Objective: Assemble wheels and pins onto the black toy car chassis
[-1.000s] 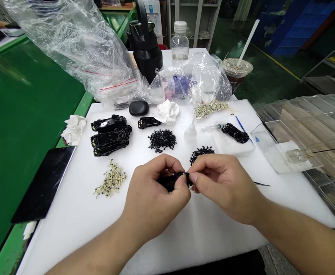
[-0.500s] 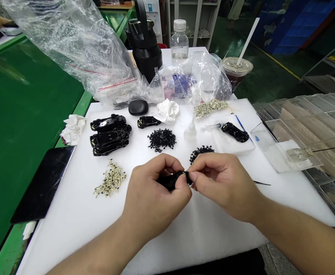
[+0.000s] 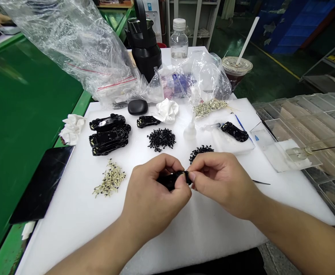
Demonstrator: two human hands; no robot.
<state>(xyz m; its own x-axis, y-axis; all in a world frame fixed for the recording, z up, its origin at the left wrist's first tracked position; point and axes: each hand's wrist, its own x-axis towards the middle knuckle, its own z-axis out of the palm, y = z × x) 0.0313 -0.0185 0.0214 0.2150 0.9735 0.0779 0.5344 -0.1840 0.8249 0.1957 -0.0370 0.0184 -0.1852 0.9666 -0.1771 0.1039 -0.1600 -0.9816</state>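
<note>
My left hand (image 3: 157, 194) is closed around a black toy car body (image 3: 169, 181), held just above the white foam board. At the car's right end, the fingertips of my right hand (image 3: 220, 181) are pinched together against it; any tiny part between them is hidden. A heap of small black parts (image 3: 201, 152) lies just beyond my right hand, partly covered by it. Another black heap (image 3: 161, 139) sits farther back. Left of my left hand is a pile of small cream, black-tipped parts (image 3: 110, 179). A thin dark pointed tip (image 3: 261, 182) shows behind my right wrist.
Black car bodies (image 3: 110, 135) are stacked at the left; others lie at the back (image 3: 148, 121) and right (image 3: 235, 131). A small white squeeze bottle (image 3: 189, 131) stands mid-board. Plastic bags (image 3: 81, 49), a black flask (image 3: 146, 53) and a drink cup (image 3: 237, 68) line the far side.
Both hands keep the same grip on the toy car, with hardly any visible movement. The whole view has shifted very slightly.
</note>
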